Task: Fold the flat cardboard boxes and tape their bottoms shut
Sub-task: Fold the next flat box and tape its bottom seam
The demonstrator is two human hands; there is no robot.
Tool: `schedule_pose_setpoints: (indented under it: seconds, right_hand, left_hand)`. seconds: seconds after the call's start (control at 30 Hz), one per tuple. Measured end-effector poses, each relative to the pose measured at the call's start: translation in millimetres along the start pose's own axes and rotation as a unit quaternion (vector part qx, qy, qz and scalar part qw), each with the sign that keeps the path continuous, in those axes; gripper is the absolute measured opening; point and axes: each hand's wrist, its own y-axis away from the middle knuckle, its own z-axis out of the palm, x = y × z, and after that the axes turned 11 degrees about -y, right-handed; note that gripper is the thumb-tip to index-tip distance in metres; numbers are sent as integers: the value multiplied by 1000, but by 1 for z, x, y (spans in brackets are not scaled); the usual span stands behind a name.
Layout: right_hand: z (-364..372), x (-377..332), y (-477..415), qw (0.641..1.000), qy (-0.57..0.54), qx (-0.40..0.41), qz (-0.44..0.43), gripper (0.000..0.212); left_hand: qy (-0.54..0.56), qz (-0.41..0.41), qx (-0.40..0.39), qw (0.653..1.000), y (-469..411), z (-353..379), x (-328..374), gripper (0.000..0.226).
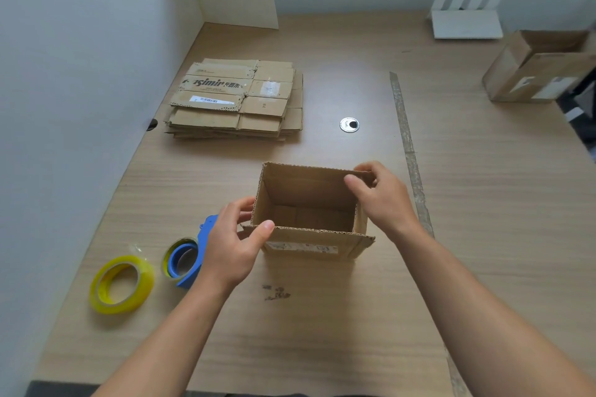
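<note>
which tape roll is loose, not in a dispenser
The yellow roll farthest left; the other roll sits in the blue dispenser beside the left hand gripping the cardboard box.

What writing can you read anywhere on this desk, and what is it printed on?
"simir" in large dark letters on the top of the stack of flat boxes; the characters after it are too blurred to read.
The white barcode label on the same stack: too small to read.
The paper label on the near side of the open box: blurred, unreadable.
Stickers on the far-right box: unreadable.
</note>
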Motion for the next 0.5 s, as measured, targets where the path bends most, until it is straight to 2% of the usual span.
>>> schedule_pose_setpoints:
  seconds: [0.03,0.27,0.43,0.5]
  right_hand:
    - [-1,1,0,1000,-9,9,-5,8]
    - [-1,5,-10,997,-63,37,35,23]
    - [6,-2,-20,996,-39,55,53,28]
    - [8,-3,-20,996,-39,53,53,29]
  left_hand:
    - [6,4,12,1000,2,1,-1,33]
    - [26,19,36,999,6,6,-10,32]
    - [-19,81,30,996,12,6,-16,28]
    - [-23,79,32,996,11,6,-16,30]
